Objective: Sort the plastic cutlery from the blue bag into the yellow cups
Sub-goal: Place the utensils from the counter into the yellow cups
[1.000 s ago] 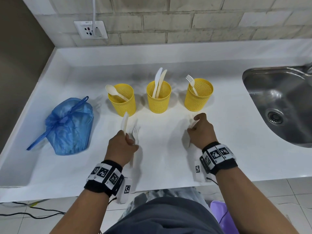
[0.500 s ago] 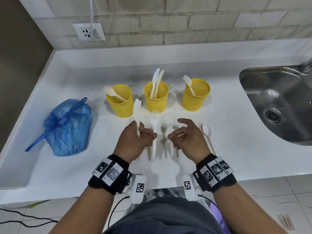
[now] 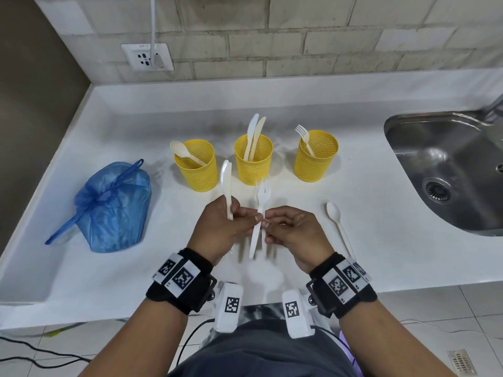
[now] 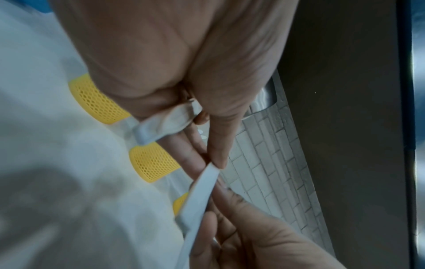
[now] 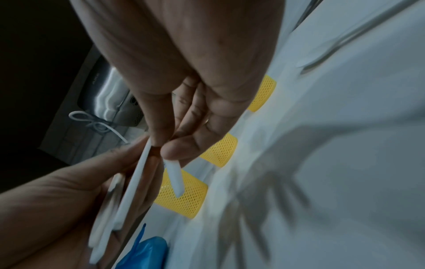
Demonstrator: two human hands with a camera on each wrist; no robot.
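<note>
Fingers of the right hand (image 3: pixel 292 235) now pinch the fork (image 3: pixel 260 213) held by the left hand (image 3: pixel 221 229), which also grips knives (image 3: pixel 226 183). Handover begun; the fork cup (image 3: pixel 315 156) likely follows.

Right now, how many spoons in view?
2. A cream spoon leans in the left yellow cup; a white spoon lies on the counter. The blue bag may hide more.

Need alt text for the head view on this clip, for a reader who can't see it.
Over a white counter, the left hand holds a white plastic knife upright while both hands pinch a white fork. Behind stand three yellow cups holding a spoon, two knives and a fork. A tied blue bag sits left, a loose spoon and a sink right.
</note>
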